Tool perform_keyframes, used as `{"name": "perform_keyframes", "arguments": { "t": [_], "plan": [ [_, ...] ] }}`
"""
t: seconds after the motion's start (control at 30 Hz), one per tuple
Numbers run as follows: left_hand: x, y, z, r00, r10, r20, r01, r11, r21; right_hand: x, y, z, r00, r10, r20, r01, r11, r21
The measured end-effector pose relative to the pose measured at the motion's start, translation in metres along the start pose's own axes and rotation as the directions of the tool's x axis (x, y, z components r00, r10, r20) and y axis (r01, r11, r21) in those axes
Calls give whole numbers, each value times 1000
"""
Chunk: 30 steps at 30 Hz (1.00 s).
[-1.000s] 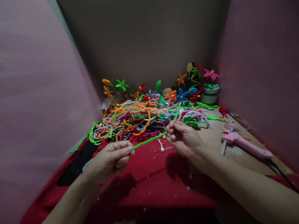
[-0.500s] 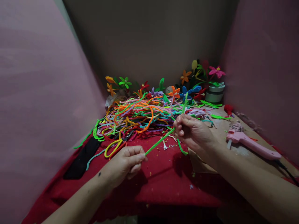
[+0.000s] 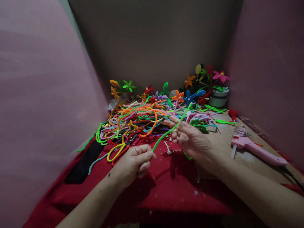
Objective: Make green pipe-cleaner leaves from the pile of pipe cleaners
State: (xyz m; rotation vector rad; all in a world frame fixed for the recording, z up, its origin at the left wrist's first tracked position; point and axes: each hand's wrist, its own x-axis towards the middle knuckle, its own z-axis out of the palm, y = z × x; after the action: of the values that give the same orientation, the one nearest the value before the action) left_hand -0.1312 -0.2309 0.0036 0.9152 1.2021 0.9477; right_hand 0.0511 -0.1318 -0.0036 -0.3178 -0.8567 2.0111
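Observation:
A bright green pipe cleaner [image 3: 164, 135] slants up and to the right above the red cloth. My left hand [image 3: 136, 161] pinches its lower end between thumb and fingers. My right hand [image 3: 190, 137] is open, its fingers stretched out to the left, and the upper part of the pipe cleaner passes across them. Behind both hands lies a tangled heap of many-coloured pipe cleaners [image 3: 140, 115]. Scissors with yellow and orange handles [image 3: 116, 152] lie just beyond my left hand.
A pink glue gun [image 3: 258, 148] rests on a brown board [image 3: 225, 136] at the right. At the left lies a black phone-like slab [image 3: 83, 163]. Pipe-cleaner flowers [image 3: 189, 97] stand at the back, near a whitish pot [image 3: 218, 98]. Scraps dot the red cloth [image 3: 173, 193].
My right hand has opened from its pinch, fingers now spread along the green pipe cleaner. The left hand keeps hold of the lower end and has shifted slightly right.

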Motion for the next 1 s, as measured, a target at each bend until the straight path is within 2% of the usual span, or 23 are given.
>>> {"name": "perform_keyframes", "arguments": {
  "t": [0.1,0.23,0.3,0.33,0.4,0.47,0.53,0.57,0.6,0.63,0.67,0.7,0.73,0.77,0.8,0.83,0.87,0.9,0.93,1.0],
  "plan": [
    [8,3,7,1000,15,7,-15,999,29,-4,11,4,993,95,73,-93,995,-40],
    [14,7,15,999,46,18,-47,994,101,-6,16,5,996,56,73,-53,998,-42],
    [14,6,17,992,121,-45,-107,966,234,-5,15,5,999,24,31,-23,999,-30],
    [13,4,17,977,197,-81,-159,926,343,-4,15,4,1000,10,5,-10,1000,-21],
    [12,-2,16,904,414,-108,-268,746,610,-3,14,4,999,-7,-38,6,1000,-6],
    [11,-11,14,793,609,-25,-328,461,825,-3,15,3,998,-11,-58,12,1000,5],
    [12,-19,12,709,698,97,-323,200,925,-4,15,3,998,-6,-62,7,1000,8],
    [12,-21,12,687,713,141,-312,115,943,-4,15,3,998,-4,-62,5,1000,10],
    [12,-21,12,676,718,164,-304,68,950,-4,16,3,998,-5,-62,5,1000,12],
    [12,-20,13,673,721,163,-299,64,952,-4,16,3,998,-6,-62,7,1000,13],
    [12,-17,14,680,720,139,-303,103,947,-4,16,2,998,-7,-58,8,1000,12],
    [11,-13,15,706,701,100,-318,189,929,-4,17,2,999,-5,-52,6,1000,10],
    [11,-9,16,759,649,49,-337,327,883,-4,17,2,999,3,-44,-2,1000,8],
    [10,-5,16,831,557,3,-344,509,789,-5,17,2,999,15,-36,-15,1000,5],
    [9,-2,17,905,425,-12,-322,704,633,-5,17,2,999,27,-25,-27,1000,6],
    [9,0,17,961,277,20,-260,871,418,-6,16,3,999,37,-13,-37,999,11],
    [8,1,17,984,156,89,-170,970,172,-7,15,4,999,41,2,-41,999,18],
    [7,1,18,982,88,169,-78,995,-66,-8,14,5,999,42,21,-43,999,27],
    [7,-1,18,970,67,233,-3,965,-263,-9,12,6,998,39,41,-41,999,35],
    [5,-6,20,959,75,273,76,861,-503,-11,9,7,997,31,76,-34,999,37]
  ]
}}
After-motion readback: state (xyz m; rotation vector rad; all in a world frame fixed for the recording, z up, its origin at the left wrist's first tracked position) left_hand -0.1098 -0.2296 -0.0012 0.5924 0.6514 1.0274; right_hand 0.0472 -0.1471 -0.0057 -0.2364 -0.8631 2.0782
